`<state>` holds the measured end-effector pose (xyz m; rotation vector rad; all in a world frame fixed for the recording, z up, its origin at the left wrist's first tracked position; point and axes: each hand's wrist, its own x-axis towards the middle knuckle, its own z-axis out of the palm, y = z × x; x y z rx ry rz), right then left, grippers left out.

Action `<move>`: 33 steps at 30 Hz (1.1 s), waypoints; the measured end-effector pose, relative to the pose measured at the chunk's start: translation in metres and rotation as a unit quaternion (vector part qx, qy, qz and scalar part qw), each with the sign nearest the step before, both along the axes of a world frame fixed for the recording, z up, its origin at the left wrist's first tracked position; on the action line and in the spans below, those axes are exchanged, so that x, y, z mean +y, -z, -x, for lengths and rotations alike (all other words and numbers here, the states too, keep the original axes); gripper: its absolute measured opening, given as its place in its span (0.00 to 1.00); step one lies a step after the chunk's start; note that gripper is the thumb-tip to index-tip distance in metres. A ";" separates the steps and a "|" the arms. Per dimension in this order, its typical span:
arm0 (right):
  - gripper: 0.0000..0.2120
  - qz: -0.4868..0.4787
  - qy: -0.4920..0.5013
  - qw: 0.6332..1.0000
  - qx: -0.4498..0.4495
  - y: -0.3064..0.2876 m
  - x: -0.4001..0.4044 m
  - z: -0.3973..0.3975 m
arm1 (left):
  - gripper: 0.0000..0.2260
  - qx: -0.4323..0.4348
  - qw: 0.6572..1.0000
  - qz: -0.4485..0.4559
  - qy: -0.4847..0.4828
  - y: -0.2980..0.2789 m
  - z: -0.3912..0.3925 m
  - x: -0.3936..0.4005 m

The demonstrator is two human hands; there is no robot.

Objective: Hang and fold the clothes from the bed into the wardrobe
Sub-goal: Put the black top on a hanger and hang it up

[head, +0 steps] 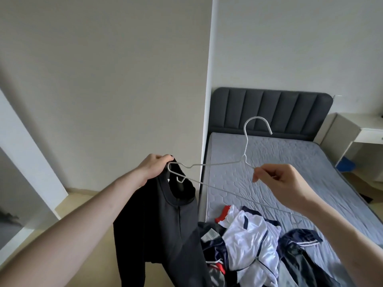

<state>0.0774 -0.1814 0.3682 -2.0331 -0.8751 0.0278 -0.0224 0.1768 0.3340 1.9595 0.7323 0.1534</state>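
- My left hand (pixel 154 165) grips the black shirt (pixel 165 224) at its collar, fingers clamped, so the neck hole is open.
- My right hand (pixel 275 181) pinches the wire hanger (pixel 217 162), its left end at the collar, ready to enter.
- More clothes (pixel 248 235) lie on the bed (pixel 290 162).

Left arm: bare forearm, reaches in from lower left, rising toward frame centre.
Left hand (pixel 154 165): back of hand to camera, fingers curled over, gripping the collar of a black garment (pixel 165 224) together with one end of a white wire hanger (pixel 219 162).
Right arm: bare forearm, enters from lower right, angled up and leftward.
Right hand (pixel 277 179): raised level with left hand, well apart from it; thumb and forefinger pinch the hanger's sloping wire just below the neck, remaining fingers loosely curled.
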 end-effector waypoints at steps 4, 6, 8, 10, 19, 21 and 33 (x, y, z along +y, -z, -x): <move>0.15 0.011 -0.010 1.000 -0.013 -0.001 0.008 0.000 | 0.24 -0.020 0.999 -0.048 0.002 -0.016 0.000 0.000; 0.15 0.026 -0.017 0.999 -0.013 -0.002 0.012 -0.002 | 0.21 -0.026 0.997 -0.077 0.012 -0.022 -0.002 0.000; 0.16 0.047 -0.026 0.999 -0.006 -0.004 0.015 -0.005 | 0.19 -0.027 0.993 -0.116 0.021 -0.027 -0.004 0.000; 0.17 0.073 -0.029 0.997 0.004 -0.006 0.016 -0.008 | 0.19 -0.034 0.988 -0.145 0.027 -0.032 -0.005 0.001; 0.18 0.114 -0.108 0.988 0.013 -0.008 0.042 0.000 | 0.27 -0.117 0.979 -0.133 0.104 -0.048 -0.010 -0.033; 0.18 0.088 -0.103 0.991 0.014 -0.008 0.049 0.002 | 0.28 -0.149 0.975 -0.111 0.122 -0.052 -0.013 -0.044; 0.15 -0.062 0.038 0.997 -0.020 -0.013 0.017 -0.002 | 0.26 -0.159 0.951 -0.236 0.118 -0.085 0.004 -0.025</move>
